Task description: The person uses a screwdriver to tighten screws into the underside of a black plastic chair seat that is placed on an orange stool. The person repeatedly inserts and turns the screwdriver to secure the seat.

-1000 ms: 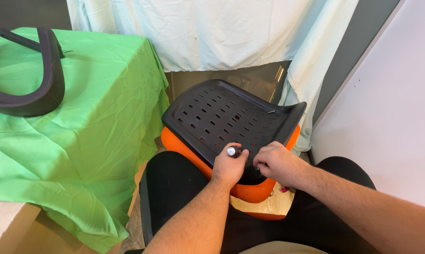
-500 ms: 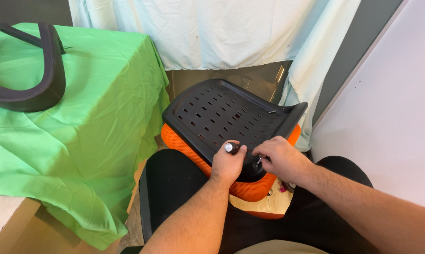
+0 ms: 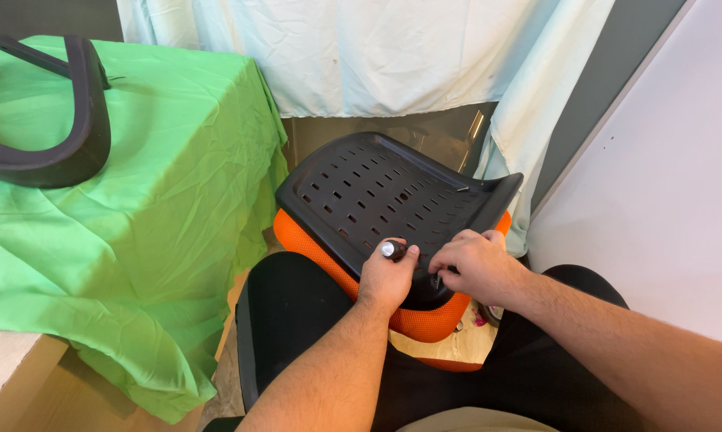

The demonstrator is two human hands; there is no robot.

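The black slotted seat pan lay upside down on its orange cushion, on the lap. The left hand had its fingers clamped on a screwdriver. The right hand pinched something small at the pan's near edge, probably a screw. It looked like the screw-fitting step; next, the tip must meet it.

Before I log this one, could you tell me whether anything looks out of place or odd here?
The orange seat cushion lies upside down, its black slotted base plate facing up and tilted. Both hands, left and right, rest on its near edge. Nothing looks spilled or broken.
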